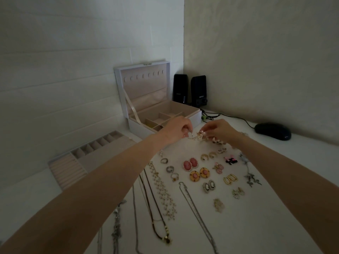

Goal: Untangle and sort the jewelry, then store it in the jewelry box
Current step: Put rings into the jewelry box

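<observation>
Tangle of jewelry (194, 136) was pinched between left hand (177, 129) and right hand (221, 131) just above the counter (247, 220), near the open jewelry box (194, 117), likely so pieces could be teased apart.

— What is being held?
— A tangled piece (196, 136), pinched by left hand (177, 130) and right hand (221, 131). From it: open jewelry box (190, 114) at ten o'clock, earrings (190, 164) at six o'clock.
</observation>
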The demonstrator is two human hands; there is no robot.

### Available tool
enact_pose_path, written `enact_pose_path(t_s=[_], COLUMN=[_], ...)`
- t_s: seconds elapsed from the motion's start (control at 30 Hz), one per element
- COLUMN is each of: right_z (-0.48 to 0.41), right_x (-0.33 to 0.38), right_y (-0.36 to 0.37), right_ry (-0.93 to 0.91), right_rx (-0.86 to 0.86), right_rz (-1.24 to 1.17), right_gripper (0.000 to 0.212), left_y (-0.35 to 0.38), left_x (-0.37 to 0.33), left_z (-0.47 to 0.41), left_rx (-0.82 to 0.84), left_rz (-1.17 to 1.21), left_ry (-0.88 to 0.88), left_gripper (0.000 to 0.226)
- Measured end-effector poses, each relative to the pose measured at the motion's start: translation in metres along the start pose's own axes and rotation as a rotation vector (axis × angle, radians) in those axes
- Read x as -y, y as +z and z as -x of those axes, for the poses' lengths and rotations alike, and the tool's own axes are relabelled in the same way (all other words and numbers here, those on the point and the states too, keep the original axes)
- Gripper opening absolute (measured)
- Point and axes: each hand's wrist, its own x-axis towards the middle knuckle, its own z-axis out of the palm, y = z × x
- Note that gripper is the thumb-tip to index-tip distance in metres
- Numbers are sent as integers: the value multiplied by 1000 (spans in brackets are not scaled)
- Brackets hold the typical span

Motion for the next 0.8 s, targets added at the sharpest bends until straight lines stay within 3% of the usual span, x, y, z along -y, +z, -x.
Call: enact_pose_path(t_s=[0.33,0.53,0.63,0.73,0.8], right_z=[-4,-1,1,4,3], right_x=[-1,-2,6,19,29], right_y=[-4,-1,4,5,6], right_ry=[41,21,10,-21,-26], right_rx=[-93,-31,54,165,235], right_rz=[-125,36,138,-58,-221], right_gripper=[15,8,22,41,37], left_y=[-2,-7,-15,-24,-30], left_x=[16,9,4,2,2], left_z=[3,0,-4,-5,-6], left_rx=[177,-105,-257,-338,-387], left_rz=[-483,-110,-43,8,54], left_ry=[137,50,38,9,-34], left_gripper=[20,13,9,7,6])
